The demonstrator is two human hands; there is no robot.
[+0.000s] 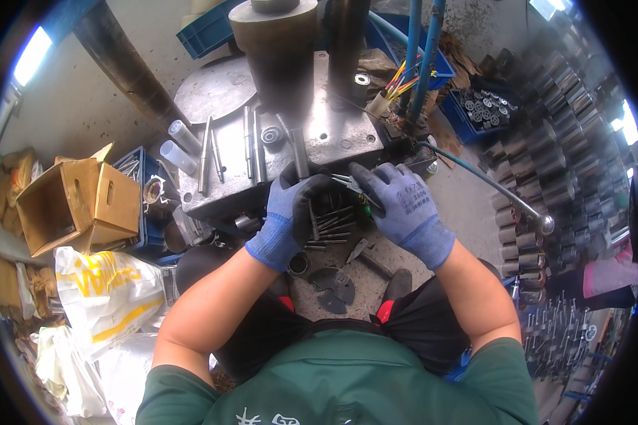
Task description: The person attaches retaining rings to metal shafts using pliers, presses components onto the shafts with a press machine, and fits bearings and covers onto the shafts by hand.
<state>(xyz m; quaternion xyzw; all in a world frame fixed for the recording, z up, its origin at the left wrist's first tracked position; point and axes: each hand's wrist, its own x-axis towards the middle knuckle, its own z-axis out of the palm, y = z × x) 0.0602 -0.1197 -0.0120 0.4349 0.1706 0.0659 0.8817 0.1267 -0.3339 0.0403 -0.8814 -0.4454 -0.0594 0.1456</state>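
Observation:
My left hand (290, 209), in a blue glove with dark palm and fingers, is closed round a metal shaft (300, 154). The shaft's thick end sticks up past the fingers, and a thinner end shows below the hand. In my right hand (400, 198), gloved the same way, is a pair of pliers (346, 181) with its grey jaws toward the left hand. A bit of green handle shows under the fingers. Ahead, on the steel press table (347, 134), lie several metal shafts (254, 145) and a round ring-like part (271, 136).
A thick press column (276, 64) stands over the table. On the floor between my feet lie a hammer (372, 262), a slotted dark disc (332, 289) and several rods (333, 223). Cardboard boxes (81, 202) stand left; stacked metal cylinders (546, 163) and a blue bin (468, 117) right.

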